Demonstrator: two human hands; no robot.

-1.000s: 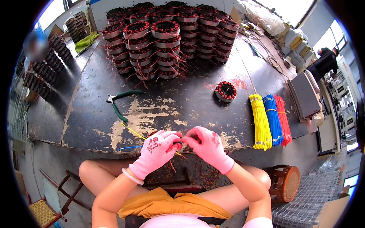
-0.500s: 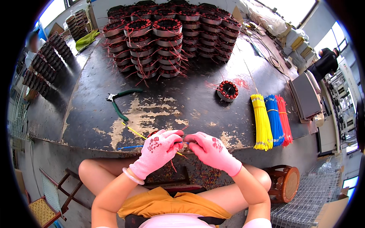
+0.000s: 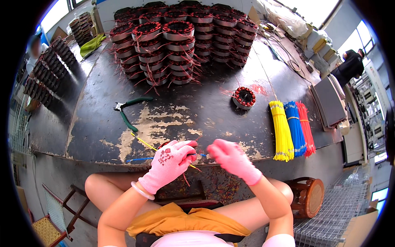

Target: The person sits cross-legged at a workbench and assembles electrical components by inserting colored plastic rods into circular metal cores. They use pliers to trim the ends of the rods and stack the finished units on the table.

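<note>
My left hand, in a pink glove, is closed at the table's near edge. A blue wire runs under its fingers, and a short blue end pokes out towards my right hand. A yellow wire also passes beneath this hand, its other end showing below. Red-wound edging, perhaps of a stator, peeks out behind the knuckles; the rest is hidden. My right hand, gloved alike, is just right of the blue wire's end, its fingers smeared by motion. Green-handled cutting pliers lie spread farther left.
Stacked stators with red wire ends fill the far middle. A single stator sits right of centre. Bundles of yellow wires, blue wires and red wires lie at the right. A wooden stool stands by my right knee.
My right hand has moved a little right, off the blue wire's end, and is now blurred. The left hand keeps its hold; the view has shifted slightly.
</note>
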